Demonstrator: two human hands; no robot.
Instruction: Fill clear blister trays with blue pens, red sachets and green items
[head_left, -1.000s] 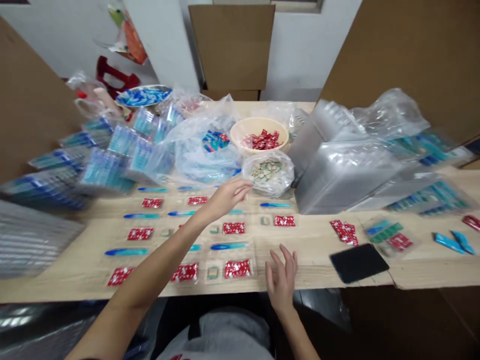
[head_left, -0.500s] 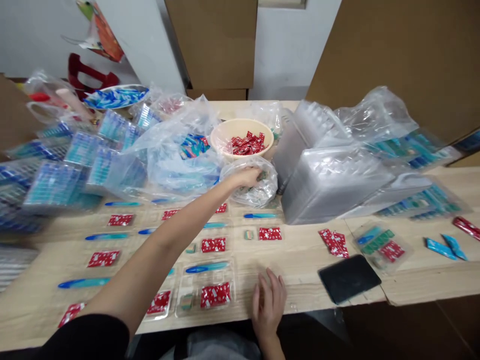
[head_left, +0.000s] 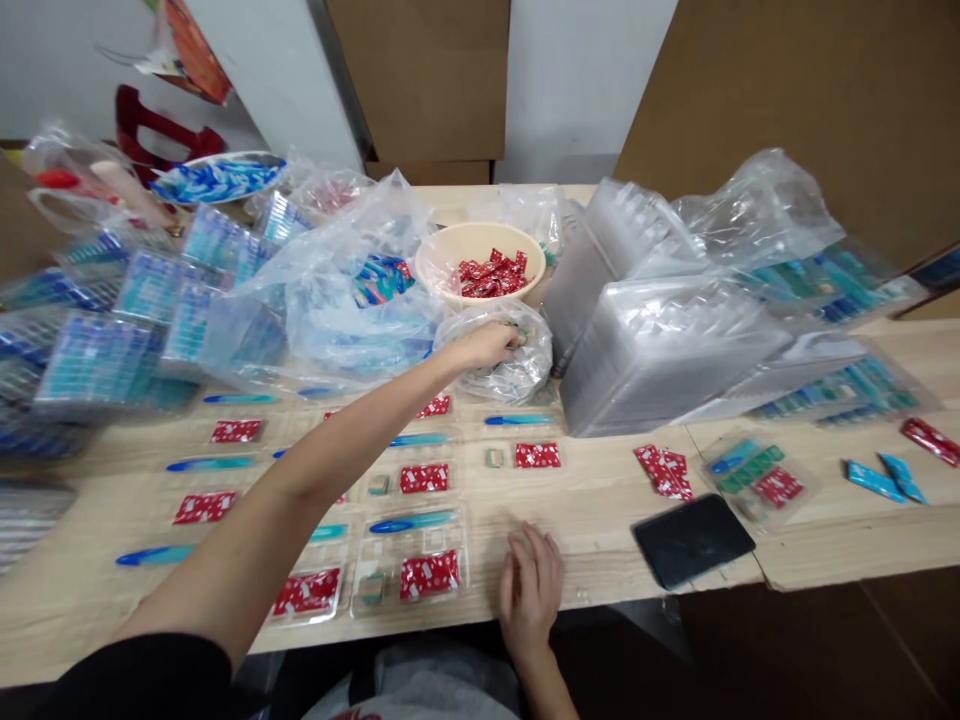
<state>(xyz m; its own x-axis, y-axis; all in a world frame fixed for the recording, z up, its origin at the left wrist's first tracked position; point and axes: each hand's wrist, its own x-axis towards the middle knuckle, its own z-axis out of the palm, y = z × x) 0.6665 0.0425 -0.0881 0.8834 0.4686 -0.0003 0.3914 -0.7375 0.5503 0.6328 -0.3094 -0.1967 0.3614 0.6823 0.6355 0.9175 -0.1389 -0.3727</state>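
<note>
My left hand (head_left: 491,345) reaches down into a clear plastic bag (head_left: 525,378) holding small greenish pieces. Its fingers are drawn together at the bag's mouth, and what lies between them is hidden. Along the table edge, my right hand (head_left: 531,590) rests with fingers apart and slightly bent, holding nothing. Beneath and beside my left arm lie clear blister trays with a blue pen (head_left: 411,522), a red printed packet (head_left: 429,576) and a small striped block like an eraser (head_left: 372,588). One farther tray holds a pen (head_left: 519,420), a packet (head_left: 538,455) and a striped block (head_left: 493,457).
Behind the bag stands a cream bowl (head_left: 431,265) of red packets. Stacked clear trays (head_left: 667,345) rise at right, near a black phone (head_left: 691,540) and a filled pack (head_left: 757,480). Bundled blue pens (head_left: 94,360) and a large plastic bag (head_left: 337,340) crowd the left.
The view has shifted slightly, so the table things sit a little higher. My left hand stays in the bag; my right hand stays on the table edge.
</note>
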